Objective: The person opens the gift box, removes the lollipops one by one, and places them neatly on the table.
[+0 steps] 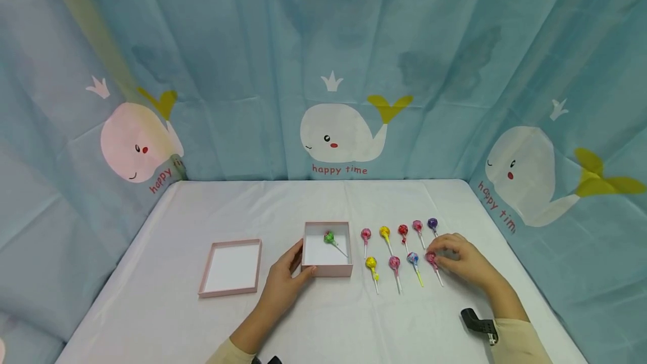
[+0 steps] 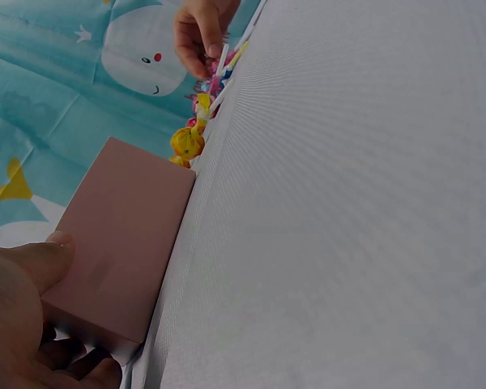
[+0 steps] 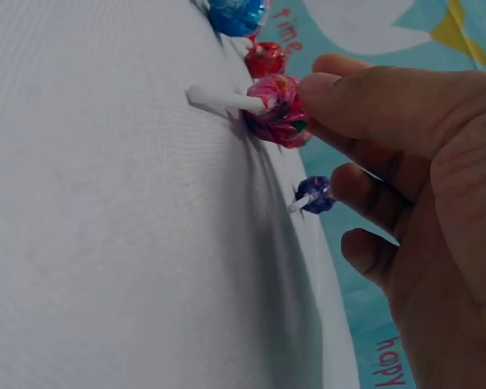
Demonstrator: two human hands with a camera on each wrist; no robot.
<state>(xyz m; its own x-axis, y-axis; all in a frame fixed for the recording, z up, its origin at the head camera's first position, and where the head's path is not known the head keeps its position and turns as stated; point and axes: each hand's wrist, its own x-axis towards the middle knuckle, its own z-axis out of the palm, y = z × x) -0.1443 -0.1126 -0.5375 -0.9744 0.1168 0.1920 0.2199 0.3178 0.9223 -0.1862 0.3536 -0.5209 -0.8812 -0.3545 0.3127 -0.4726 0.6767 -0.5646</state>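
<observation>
Right hand (image 1: 462, 260) pinches the pink lollipop (image 1: 431, 258) at its fingertips – on the table; left hand (image 1: 287, 277) grips the box (image 1: 327, 267).

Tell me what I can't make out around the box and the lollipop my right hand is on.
- Box interior: left wrist view shows only its outer wall.
- Left hand fingers behind the box wall: hidden in the head view.
- Pink lollipop: right hand covers its far side; lifted or lying, unclear.
- Wrapper print: too small.
</observation>
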